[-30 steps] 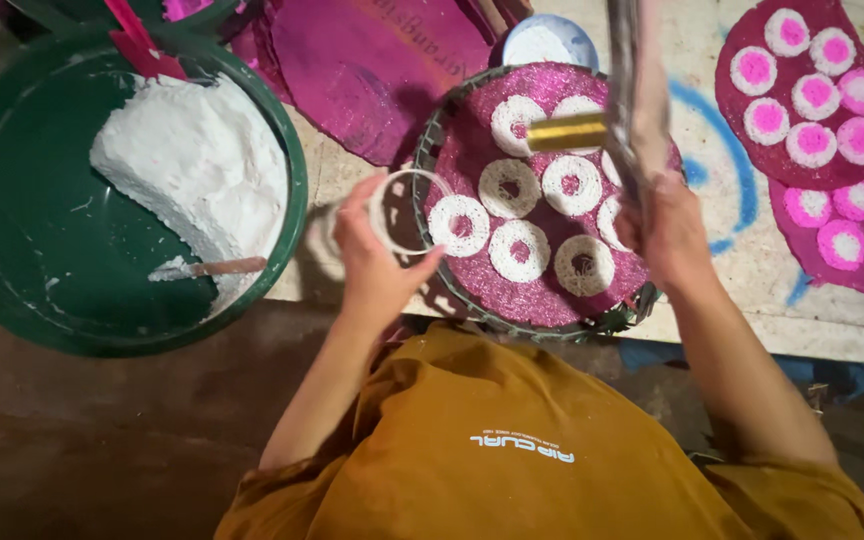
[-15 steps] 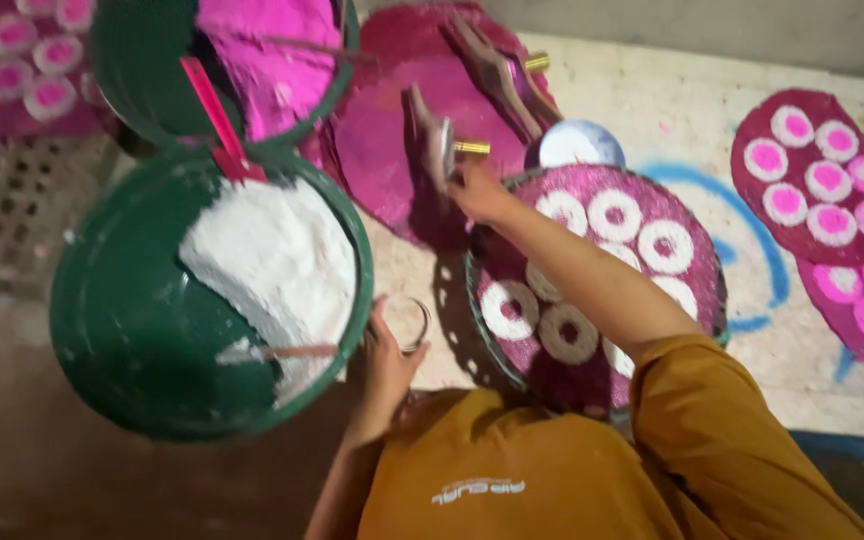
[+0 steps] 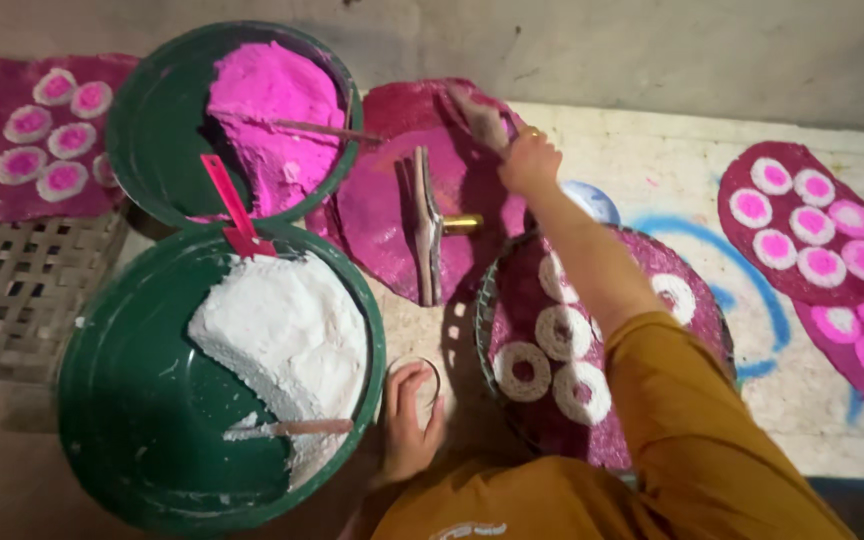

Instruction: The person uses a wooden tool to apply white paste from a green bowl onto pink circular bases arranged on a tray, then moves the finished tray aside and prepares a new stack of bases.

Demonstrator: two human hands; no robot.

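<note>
My left hand grips a small metal ring on the floor just beside the white-powder basin. My right hand clutches a brush over the magenta sheet, well apart.

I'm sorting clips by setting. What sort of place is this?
Probably a small handcraft workshop where coloured powder is pressed into discs: green basins of white powder and pink powder, and a round tray of white rings.
</note>
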